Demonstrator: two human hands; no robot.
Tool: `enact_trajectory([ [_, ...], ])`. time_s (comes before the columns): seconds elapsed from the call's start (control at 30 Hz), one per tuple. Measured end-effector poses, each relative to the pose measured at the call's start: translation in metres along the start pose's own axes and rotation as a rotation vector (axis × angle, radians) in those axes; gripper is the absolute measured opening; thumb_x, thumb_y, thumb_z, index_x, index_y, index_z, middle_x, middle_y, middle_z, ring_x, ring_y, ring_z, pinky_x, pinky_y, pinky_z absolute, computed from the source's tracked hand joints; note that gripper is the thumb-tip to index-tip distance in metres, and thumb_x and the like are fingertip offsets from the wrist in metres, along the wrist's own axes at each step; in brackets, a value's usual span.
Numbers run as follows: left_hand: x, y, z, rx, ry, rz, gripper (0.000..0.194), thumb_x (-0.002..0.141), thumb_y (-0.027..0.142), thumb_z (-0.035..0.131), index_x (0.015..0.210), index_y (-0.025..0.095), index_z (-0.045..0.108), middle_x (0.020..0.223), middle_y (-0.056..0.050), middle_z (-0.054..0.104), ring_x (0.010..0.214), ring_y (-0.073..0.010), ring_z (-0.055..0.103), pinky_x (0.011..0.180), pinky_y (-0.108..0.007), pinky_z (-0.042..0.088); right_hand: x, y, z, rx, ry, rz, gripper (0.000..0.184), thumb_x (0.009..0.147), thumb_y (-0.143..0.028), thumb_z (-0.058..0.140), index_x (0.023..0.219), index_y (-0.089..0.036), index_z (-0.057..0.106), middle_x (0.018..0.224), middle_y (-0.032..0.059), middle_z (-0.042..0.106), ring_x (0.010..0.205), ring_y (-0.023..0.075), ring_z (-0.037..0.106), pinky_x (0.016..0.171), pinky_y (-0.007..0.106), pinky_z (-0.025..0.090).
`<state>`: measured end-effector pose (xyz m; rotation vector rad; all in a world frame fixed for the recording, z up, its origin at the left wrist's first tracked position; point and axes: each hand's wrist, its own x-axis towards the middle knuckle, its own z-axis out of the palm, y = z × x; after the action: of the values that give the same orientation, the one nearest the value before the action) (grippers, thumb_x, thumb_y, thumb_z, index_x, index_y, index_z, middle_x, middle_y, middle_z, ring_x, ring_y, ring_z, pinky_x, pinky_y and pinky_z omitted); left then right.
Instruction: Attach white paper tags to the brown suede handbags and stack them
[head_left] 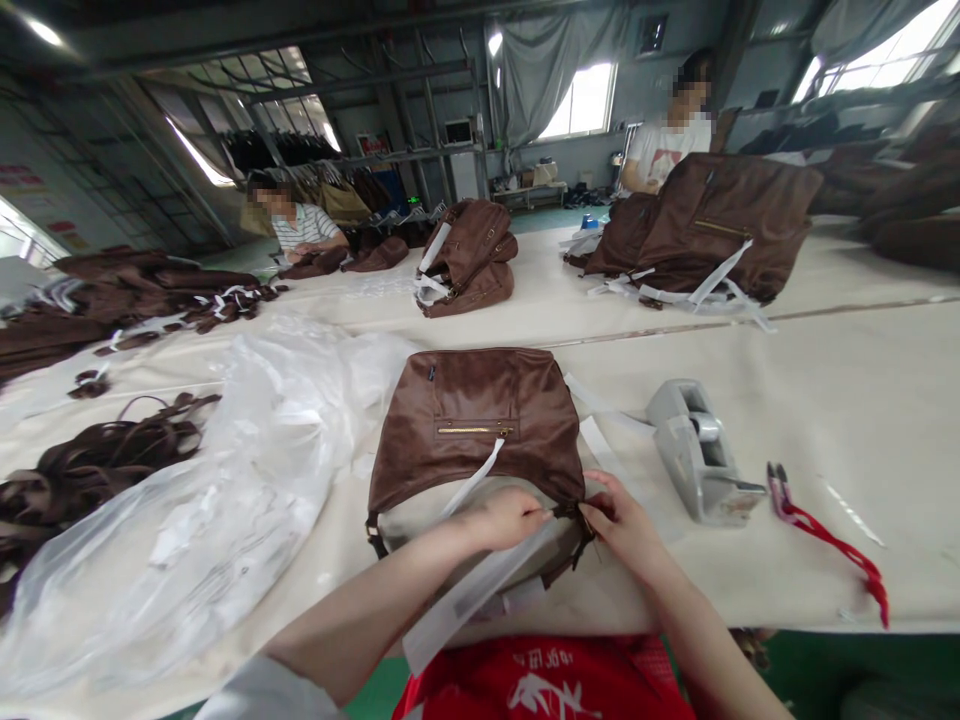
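A brown leather handbag (487, 395) lies on the table in front of me, its pale lining (427, 505) showing at the mouth. A gold zipper (471, 430) crosses its front, with a white paper strip (480, 475) hanging from the pull. My left hand (510, 518) is closed, pinching a small dark part at the right end of the mouth. Under that hand a wider white strip (457, 605) slants toward my red apron. My right hand (619, 515) grips the bag's right corner between thumb and fingers, beside the dark strap end (574, 555). The exact pinched parts are partly hidden by fingers.
Right of the bag stand a grey tape dispenser (694, 450) and small snips with a red cord (832, 540). Clear plastic bags (247, 490) and brown straps (97, 460) lie left. More brown bags (472, 255) stand behind; two people are across the table.
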<state>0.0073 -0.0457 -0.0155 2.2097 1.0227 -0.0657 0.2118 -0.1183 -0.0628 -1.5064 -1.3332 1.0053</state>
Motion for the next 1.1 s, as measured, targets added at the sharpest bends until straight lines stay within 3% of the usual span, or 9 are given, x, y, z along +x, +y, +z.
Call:
enact_trajectory([
  [0.17, 0.003, -0.002, -0.004, 0.025, 0.078, 0.061, 0.044, 0.090, 0.045, 0.038, 0.064, 0.017, 0.060, 0.056, 0.000, 0.046, 0.053, -0.0114, 0.034, 0.052, -0.026, 0.021, -0.002, 0.000, 0.001, -0.008, 0.002, -0.012, 0.044, 0.082, -0.033, 0.054, 0.122, -0.021, 0.045, 0.066, -0.0027, 0.062, 0.060, 0.0187, 0.059, 0.057, 0.031, 0.046],
  [0.3, 0.005, -0.009, -0.005, -0.126, -0.053, 0.112, 0.051, 0.089, 0.054, 0.035, 0.058, 0.017, 0.050, 0.055, 0.003, 0.033, 0.052, -0.0100, 0.028, 0.050, -0.024, 0.020, -0.001, -0.002, 0.002, -0.011, 0.015, 0.010, 0.045, 0.082, -0.036, 0.055, 0.122, -0.020, 0.045, 0.064, -0.0034, 0.060, 0.059, 0.0186, 0.057, 0.057, 0.031, 0.045],
  [0.43, 0.011, -0.012, -0.001, -0.253, -0.150, 0.195, 0.049, 0.087, 0.056, 0.037, 0.060, 0.017, 0.047, 0.058, 0.003, 0.034, 0.056, -0.0097, 0.031, 0.051, -0.021, 0.023, -0.001, -0.003, 0.002, -0.010, 0.020, 0.009, 0.044, 0.081, -0.036, 0.056, 0.121, -0.020, 0.046, 0.064, -0.0033, 0.059, 0.059, 0.0187, 0.057, 0.057, 0.031, 0.045],
  [0.57, 0.017, -0.004, 0.005, -0.311, -0.155, 0.258, 0.043, 0.088, 0.048, 0.038, 0.060, 0.017, 0.045, 0.060, 0.003, 0.034, 0.058, -0.0096, 0.032, 0.052, -0.021, 0.025, -0.001, -0.002, 0.002, 0.000, 0.019, -0.008, 0.044, 0.081, -0.036, 0.055, 0.121, -0.019, 0.046, 0.064, -0.0033, 0.058, 0.059, 0.0182, 0.056, 0.056, 0.030, 0.044],
  [0.7, 0.019, 0.010, 0.012, -0.193, -0.056, 0.125, 0.045, 0.091, 0.042, 0.037, 0.056, 0.016, 0.046, 0.056, 0.003, 0.033, 0.055, -0.0096, 0.030, 0.049, -0.024, 0.022, -0.001, -0.001, 0.002, 0.015, 0.018, -0.017, 0.044, 0.081, -0.034, 0.055, 0.121, -0.019, 0.046, 0.065, -0.0032, 0.059, 0.059, 0.0178, 0.057, 0.056, 0.030, 0.044],
  [0.8, 0.017, 0.021, 0.019, -0.057, 0.020, 0.021, 0.046, 0.094, 0.038, 0.035, 0.061, 0.014, 0.056, 0.056, 0.001, 0.044, 0.054, -0.0101, 0.037, 0.049, -0.026, 0.025, -0.001, 0.000, 0.003, 0.028, 0.019, -0.013, 0.044, 0.081, -0.034, 0.055, 0.122, -0.019, 0.047, 0.064, -0.0034, 0.059, 0.059, 0.0178, 0.058, 0.056, 0.030, 0.044],
  [0.93, 0.016, 0.031, 0.024, 0.087, 0.106, -0.043, 0.048, 0.096, 0.036, 0.030, 0.074, 0.014, 0.066, 0.069, -0.005, 0.062, 0.061, -0.0130, 0.052, 0.057, -0.026, 0.035, 0.000, 0.002, 0.003, 0.039, 0.027, -0.019, 0.045, 0.080, -0.035, 0.056, 0.122, -0.020, 0.047, 0.065, -0.0034, 0.060, 0.060, 0.0179, 0.058, 0.056, 0.030, 0.045],
  [1.1, 0.017, 0.036, 0.022, 0.146, 0.149, -0.089, 0.047, 0.095, 0.037, 0.029, 0.085, 0.015, 0.069, 0.086, -0.011, 0.068, 0.080, -0.0196, 0.061, 0.071, -0.029, 0.042, -0.002, 0.001, 0.001, -0.025, 0.100, -0.022, 0.042, 0.083, -0.044, 0.054, 0.117, -0.019, 0.052, 0.066, -0.0014, 0.062, 0.059, 0.0187, 0.059, 0.056, 0.031, 0.046],
])
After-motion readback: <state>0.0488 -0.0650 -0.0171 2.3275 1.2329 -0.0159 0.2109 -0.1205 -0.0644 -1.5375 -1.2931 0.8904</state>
